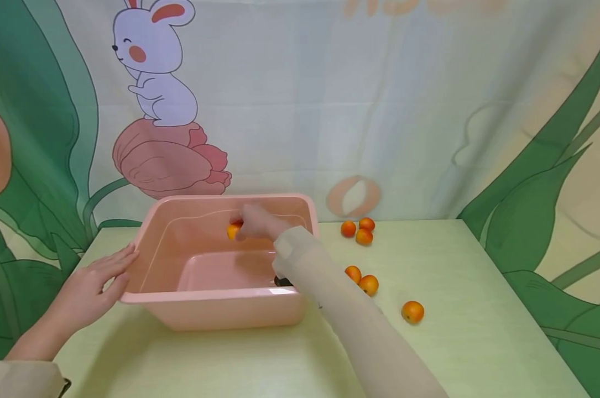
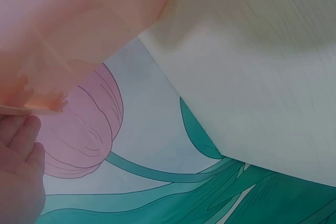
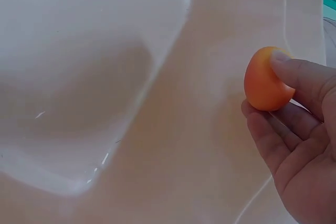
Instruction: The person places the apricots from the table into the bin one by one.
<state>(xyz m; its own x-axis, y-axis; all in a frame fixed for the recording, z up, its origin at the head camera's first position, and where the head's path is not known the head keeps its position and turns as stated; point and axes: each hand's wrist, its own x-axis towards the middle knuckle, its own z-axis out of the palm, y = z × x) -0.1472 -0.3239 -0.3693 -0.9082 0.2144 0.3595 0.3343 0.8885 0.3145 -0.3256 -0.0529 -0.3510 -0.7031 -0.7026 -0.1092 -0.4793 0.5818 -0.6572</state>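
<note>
A deep pink plastic tub [image 1: 212, 297] stands on the table, left of the middle. My right hand [image 1: 257, 221] reaches inside it and pinches a small round orange-red fruit [image 3: 266, 80] between thumb and fingertips. In the right wrist view this fruit is held up off the tub's inner wall [image 3: 210, 145]. At the tub's left rim, the fingers of my left hand [image 1: 93, 284] lie nearly straight against the edge, with the thumb lower on the outside. The left wrist view shows only part of that left hand [image 2: 21, 166], its fingertips right at the rim.
Right of the tub, three similar fruits [image 1: 364, 236] cluster at the back. Two more fruits [image 1: 368, 285] lie nearer, partly behind my right sleeve [image 1: 349, 309], and a single fruit [image 1: 412, 312] sits farther right. A printed curtain [image 1: 379, 110] hangs behind the table [image 1: 469, 331].
</note>
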